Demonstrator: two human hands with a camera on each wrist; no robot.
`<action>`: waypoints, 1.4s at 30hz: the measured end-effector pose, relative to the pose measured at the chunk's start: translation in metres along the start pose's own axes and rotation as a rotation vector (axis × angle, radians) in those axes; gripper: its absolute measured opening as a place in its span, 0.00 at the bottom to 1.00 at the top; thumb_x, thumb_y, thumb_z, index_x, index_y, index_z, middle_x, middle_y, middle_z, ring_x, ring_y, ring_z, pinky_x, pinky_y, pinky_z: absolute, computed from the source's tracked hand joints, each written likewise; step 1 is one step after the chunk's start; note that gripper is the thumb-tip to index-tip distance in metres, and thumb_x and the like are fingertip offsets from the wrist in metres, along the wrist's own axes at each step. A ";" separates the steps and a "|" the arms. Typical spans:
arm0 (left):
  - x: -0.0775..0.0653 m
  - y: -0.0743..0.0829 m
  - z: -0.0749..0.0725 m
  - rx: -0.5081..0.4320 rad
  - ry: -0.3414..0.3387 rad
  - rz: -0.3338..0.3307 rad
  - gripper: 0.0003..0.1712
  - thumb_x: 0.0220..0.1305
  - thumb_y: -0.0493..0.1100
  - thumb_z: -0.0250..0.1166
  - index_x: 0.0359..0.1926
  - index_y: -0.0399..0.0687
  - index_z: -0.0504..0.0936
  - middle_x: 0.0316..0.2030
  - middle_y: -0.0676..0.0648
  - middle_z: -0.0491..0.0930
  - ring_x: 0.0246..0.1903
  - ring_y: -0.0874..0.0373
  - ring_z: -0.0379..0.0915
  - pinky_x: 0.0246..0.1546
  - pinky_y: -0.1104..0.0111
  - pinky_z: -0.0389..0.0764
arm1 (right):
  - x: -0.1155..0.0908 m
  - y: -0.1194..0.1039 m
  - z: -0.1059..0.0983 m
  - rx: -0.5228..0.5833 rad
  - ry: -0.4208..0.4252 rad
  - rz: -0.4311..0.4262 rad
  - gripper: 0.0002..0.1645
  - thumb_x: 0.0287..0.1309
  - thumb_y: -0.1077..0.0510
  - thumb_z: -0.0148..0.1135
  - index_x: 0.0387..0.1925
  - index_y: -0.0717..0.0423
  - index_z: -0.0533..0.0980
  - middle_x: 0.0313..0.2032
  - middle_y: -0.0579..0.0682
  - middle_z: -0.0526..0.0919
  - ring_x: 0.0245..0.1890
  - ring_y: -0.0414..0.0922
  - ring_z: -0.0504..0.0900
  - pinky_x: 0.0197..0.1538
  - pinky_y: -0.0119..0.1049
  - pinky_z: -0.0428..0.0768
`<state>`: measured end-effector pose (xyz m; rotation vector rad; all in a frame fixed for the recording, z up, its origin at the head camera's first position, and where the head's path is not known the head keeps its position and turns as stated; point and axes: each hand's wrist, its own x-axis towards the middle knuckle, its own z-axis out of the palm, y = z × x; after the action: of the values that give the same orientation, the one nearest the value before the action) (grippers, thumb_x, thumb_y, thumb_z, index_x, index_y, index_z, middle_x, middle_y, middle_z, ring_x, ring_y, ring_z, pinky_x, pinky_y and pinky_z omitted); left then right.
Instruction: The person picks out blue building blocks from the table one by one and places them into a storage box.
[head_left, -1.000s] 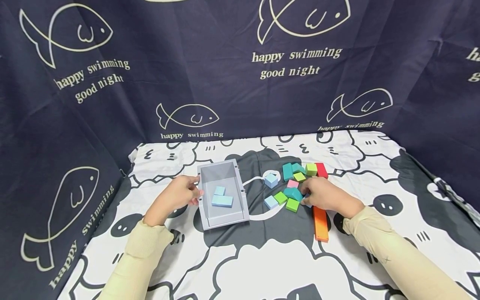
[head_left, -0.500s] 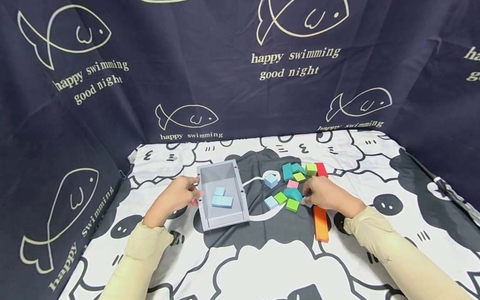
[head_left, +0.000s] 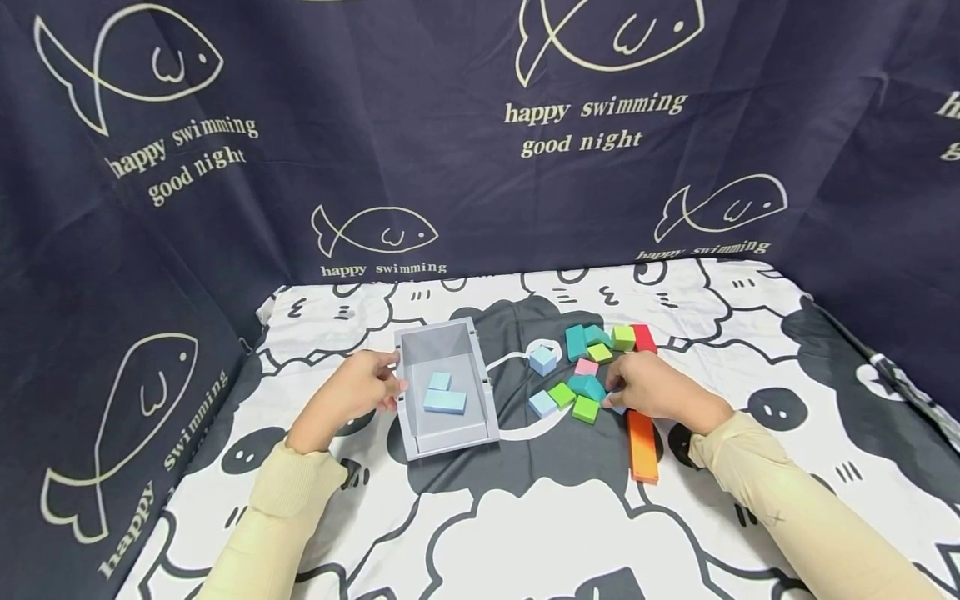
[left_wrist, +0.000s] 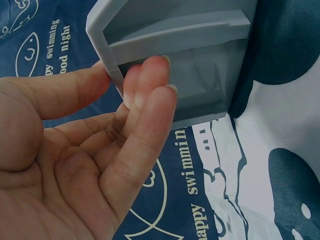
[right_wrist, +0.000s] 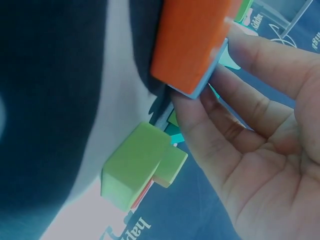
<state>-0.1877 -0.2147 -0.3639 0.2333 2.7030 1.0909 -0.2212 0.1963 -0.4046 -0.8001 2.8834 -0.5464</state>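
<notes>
Tray (head_left: 452, 440) rests pinched at its side by the left hand (head_left: 358, 387), I judge for steadiness; the right hand (head_left: 651, 388) pinches 1 blue block (right_wrist: 204, 76) beside the orange block (head_left: 642, 450).

Curtained-off space, wider room type unclear: navy fish-print fabric (head_left: 465, 167) hanging on three sides, cartoon-print cloth (head_left: 517, 533) spread below.

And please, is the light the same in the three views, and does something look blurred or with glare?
No; head view: bright, even light, gray box fairly crisp; left wrist view: dimmer; right wrist view: hazy, bluish and soft, with pale glints on the orange block.
</notes>
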 end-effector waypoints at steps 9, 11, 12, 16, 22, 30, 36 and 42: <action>-0.001 0.000 0.001 0.009 0.006 0.005 0.34 0.58 0.36 0.62 0.62 0.26 0.61 0.19 0.48 0.77 0.20 0.53 0.77 0.24 0.67 0.77 | 0.001 0.001 0.001 0.008 -0.008 0.011 0.08 0.42 0.58 0.71 0.18 0.48 0.77 0.18 0.39 0.72 0.18 0.38 0.66 0.23 0.32 0.65; -0.001 0.000 0.001 0.006 0.006 0.003 0.34 0.58 0.36 0.62 0.62 0.26 0.61 0.18 0.48 0.77 0.21 0.52 0.77 0.24 0.68 0.76 | 0.000 0.000 0.001 0.012 -0.011 0.018 0.08 0.42 0.58 0.71 0.18 0.49 0.78 0.18 0.39 0.72 0.18 0.38 0.66 0.23 0.32 0.65; -0.001 0.000 0.001 0.004 0.007 0.002 0.34 0.58 0.36 0.62 0.62 0.26 0.61 0.18 0.48 0.77 0.21 0.52 0.78 0.24 0.68 0.76 | 0.000 0.000 0.001 0.012 -0.012 0.021 0.08 0.42 0.58 0.71 0.18 0.49 0.78 0.17 0.39 0.72 0.17 0.38 0.66 0.22 0.32 0.65; 0.000 0.001 0.001 0.015 0.005 0.004 0.34 0.58 0.36 0.62 0.62 0.27 0.61 0.18 0.48 0.77 0.20 0.54 0.77 0.23 0.68 0.76 | -0.001 0.000 0.000 0.015 -0.014 0.031 0.07 0.43 0.58 0.71 0.19 0.50 0.78 0.18 0.40 0.73 0.17 0.39 0.66 0.22 0.32 0.65; -0.001 0.002 0.002 0.015 0.002 -0.005 0.34 0.58 0.37 0.62 0.63 0.27 0.61 0.19 0.49 0.78 0.20 0.55 0.77 0.23 0.68 0.76 | -0.002 0.001 -0.001 0.022 0.002 0.029 0.08 0.43 0.59 0.70 0.18 0.49 0.77 0.17 0.40 0.72 0.16 0.38 0.66 0.21 0.31 0.65; -0.002 0.001 0.001 0.026 0.001 -0.001 0.34 0.59 0.37 0.62 0.63 0.27 0.61 0.20 0.49 0.78 0.20 0.55 0.77 0.23 0.68 0.76 | 0.000 -0.003 -0.007 0.058 0.051 0.027 0.04 0.45 0.60 0.68 0.21 0.51 0.79 0.18 0.41 0.74 0.16 0.38 0.69 0.20 0.33 0.70; -0.002 0.001 0.001 0.018 -0.001 0.002 0.33 0.59 0.36 0.61 0.62 0.26 0.61 0.19 0.48 0.78 0.21 0.52 0.78 0.23 0.68 0.76 | 0.004 -0.013 -0.011 0.026 0.145 -0.002 0.03 0.46 0.60 0.67 0.26 0.55 0.81 0.22 0.42 0.77 0.23 0.39 0.72 0.28 0.34 0.72; 0.000 0.000 0.001 0.018 0.002 0.011 0.33 0.59 0.36 0.61 0.62 0.26 0.61 0.20 0.48 0.78 0.19 0.55 0.77 0.24 0.67 0.77 | 0.010 -0.026 -0.017 -0.020 0.254 -0.047 0.07 0.48 0.59 0.66 0.30 0.59 0.81 0.26 0.46 0.79 0.27 0.42 0.76 0.34 0.38 0.75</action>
<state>-0.1873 -0.2142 -0.3640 0.2501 2.7168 1.0711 -0.2201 0.1760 -0.3791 -0.8608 3.1109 -0.6707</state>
